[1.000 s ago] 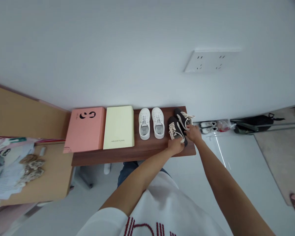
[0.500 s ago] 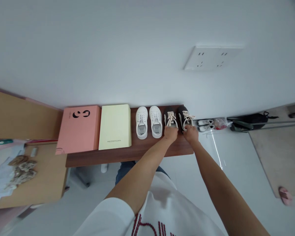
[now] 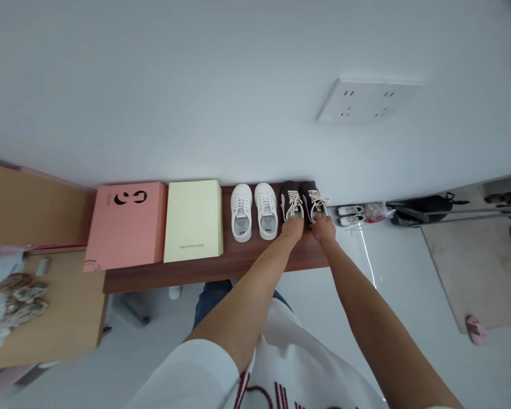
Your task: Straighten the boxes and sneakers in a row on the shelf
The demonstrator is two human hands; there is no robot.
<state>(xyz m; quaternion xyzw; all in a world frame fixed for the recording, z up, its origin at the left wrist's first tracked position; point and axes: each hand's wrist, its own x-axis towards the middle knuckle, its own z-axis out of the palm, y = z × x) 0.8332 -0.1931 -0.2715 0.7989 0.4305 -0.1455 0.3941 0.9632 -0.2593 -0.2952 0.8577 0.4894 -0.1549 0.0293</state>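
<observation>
Two dark sneakers with cream laces stand side by side at the right end of a brown wooden bench top, toes toward the wall. My left hand grips the heel of the left dark sneaker. At the heel of the right dark sneaker, my right hand is closed around its back edge. Both heels are partly hidden by my fingers. Just left of them sit a left white sneaker and a right white sneaker, with laces tied and toes also toward the wall.
A pale yellow box and a pink box lie on the bench at left. A cardboard-coloured desk adjoins that end. Right of the bench, white shoes and a black bag rest on the floor. A socket plate is on the wall.
The right dark sneaker has shifted slightly left, closer to the left one, with my right hand on it. The whole view has drifted a little; the boxes and white sneakers stay put.
</observation>
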